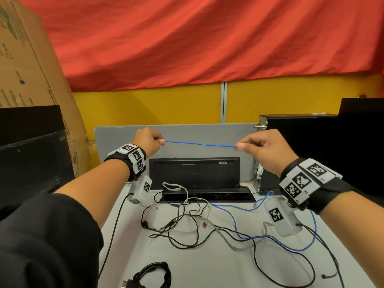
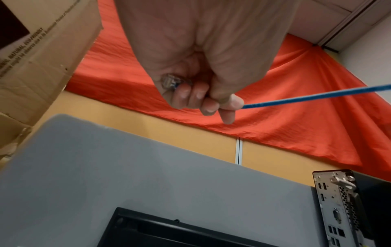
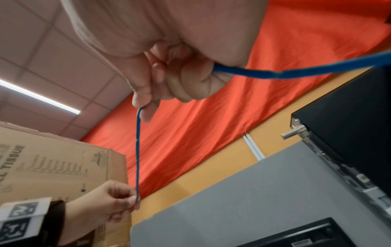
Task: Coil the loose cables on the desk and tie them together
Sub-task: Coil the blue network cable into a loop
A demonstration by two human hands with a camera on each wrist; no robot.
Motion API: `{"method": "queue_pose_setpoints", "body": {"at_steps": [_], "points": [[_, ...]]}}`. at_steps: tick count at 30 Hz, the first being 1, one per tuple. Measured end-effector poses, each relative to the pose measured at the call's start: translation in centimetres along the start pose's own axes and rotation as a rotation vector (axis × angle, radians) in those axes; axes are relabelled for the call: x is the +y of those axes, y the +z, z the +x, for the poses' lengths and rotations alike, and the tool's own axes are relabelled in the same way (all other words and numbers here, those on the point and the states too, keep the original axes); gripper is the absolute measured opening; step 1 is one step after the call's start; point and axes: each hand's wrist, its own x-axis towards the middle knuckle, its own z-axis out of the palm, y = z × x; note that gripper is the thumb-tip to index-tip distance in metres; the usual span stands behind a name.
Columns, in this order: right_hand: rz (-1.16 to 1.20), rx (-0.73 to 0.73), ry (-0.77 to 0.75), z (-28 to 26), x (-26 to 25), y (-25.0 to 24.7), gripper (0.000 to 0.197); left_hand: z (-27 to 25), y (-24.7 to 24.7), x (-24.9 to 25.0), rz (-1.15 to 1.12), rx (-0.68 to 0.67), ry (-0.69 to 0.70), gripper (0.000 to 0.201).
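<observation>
A blue cable [image 1: 200,144] is stretched taut in the air between my two hands, above the desk. My left hand [image 1: 150,142] pinches its end; in the left wrist view the clear plug [image 2: 171,82] sits in the curled fingers and the blue cable [image 2: 317,97] leaves past the thumb. My right hand [image 1: 257,147] pinches the cable between thumb and forefinger; the blue cable [image 3: 285,73] runs out behind the palm. The rest of the blue cable [image 1: 270,238] trails on the white desk [image 1: 207,271], tangled with black cables [image 1: 187,231] and a grey cable [image 1: 226,235].
A coiled black cable bundle [image 1: 153,275] lies at the desk's front. A black keyboard [image 1: 194,173] leans on the grey divider [image 1: 207,132] behind a cable tray [image 1: 207,195]. A small black PC [image 1: 301,150] stands right, a cardboard box [image 1: 31,80] and dark monitor [image 1: 31,159] left.
</observation>
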Motion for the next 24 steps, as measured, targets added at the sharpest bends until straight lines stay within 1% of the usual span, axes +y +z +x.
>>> {"method": "queue_pose_setpoints", "body": {"at_steps": [2,4,7,9,11,12,13,14,16,18,19,21,24], "points": [[-0.009,0.025,0.020,0.0,0.1,-0.2,0.023,-0.3,-0.3,-0.1,-0.011,-0.010,0.012,0.016],[-0.056,0.061,0.072,0.1,0.7,-1.1,0.021,-0.7,-0.8,-0.2,-0.071,-0.053,0.035,0.017],[-0.158,0.107,0.173,0.4,2.4,-2.6,0.015,-1.6,-1.8,0.2,-0.238,-0.207,0.044,0.022],[-0.209,0.145,0.242,0.5,3.6,-3.1,0.012,-2.4,-2.4,0.8,-0.465,-0.361,-0.006,0.026],[-0.261,0.163,0.284,0.6,4.4,-3.0,0.012,-3.2,-2.8,1.6,-0.812,-0.526,-0.067,0.029],[-0.296,0.152,0.294,0.5,4.7,-2.7,0.012,-3.6,-2.9,2.0,-0.982,-0.585,-0.091,0.029],[-0.340,0.126,0.296,0.5,4.8,-2.2,0.013,-3.9,-3.1,2.5,-1.135,-0.623,-0.106,0.028],[-0.390,0.079,0.293,0.3,4.8,-1.5,0.015,-4.1,-3.1,3.0,-1.269,-0.632,-0.119,0.026],[-0.492,-0.069,0.268,-0.3,4.6,0.1,0.018,-4.4,-3.0,4.1,-1.478,-0.580,-0.146,0.025],[-0.570,-0.227,0.227,-1.1,4.4,1.7,0.020,-4.5,-2.6,5.1,-1.640,-0.508,-0.183,0.026],[-0.598,-0.290,0.204,-1.5,4.2,2.4,0.022,-4.6,-2.5,5.4,-1.710,-0.494,-0.198,0.027],[-0.608,-0.385,0.173,-2.3,3.9,3.7,0.025,-4.7,-2.1,6.1,-1.801,-0.516,-0.187,0.032],[-0.534,-0.507,0.136,-3.2,2.7,5.1,0.030,-5.0,-1.1,6.9,-1.798,-0.520,-0.143,0.030]]}}
